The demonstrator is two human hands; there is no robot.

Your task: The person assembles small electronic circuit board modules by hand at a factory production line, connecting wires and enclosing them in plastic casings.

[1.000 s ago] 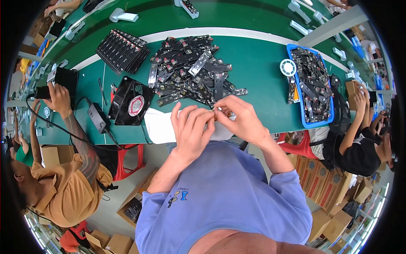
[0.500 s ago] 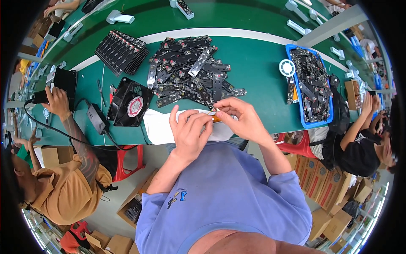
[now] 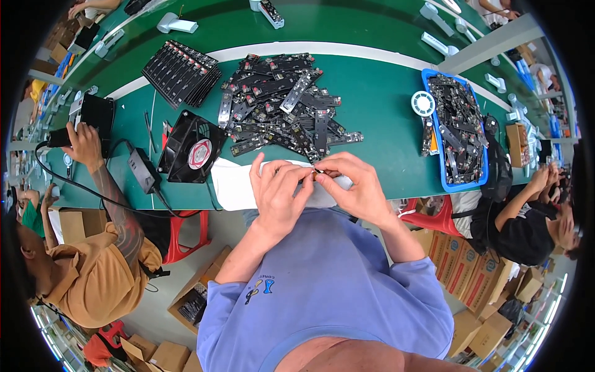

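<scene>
Both hands meet at the near edge of the worktop (image 3: pixel 384 124), over a white cloth (image 3: pixel 232 186). The left hand (image 3: pixel 279 192) and right hand (image 3: pixel 353 186) each pinch a small part (image 3: pixel 317 173) between the fingertips. Since a second ago they moved slightly closer – the fitting work continues. The pile of boards (image 3: pixel 279 111) lies behind, the fan (image 3: pixel 192 149) to the left.

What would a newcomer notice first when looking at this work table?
First, the big heap of dark circuit boards in the middle of the green table. Just below it, the left hand and right hand meet over a white cloth, pinching a tiny part too small to identify. A black fan lies left of the heap, a blue tray of boards at right.
</scene>
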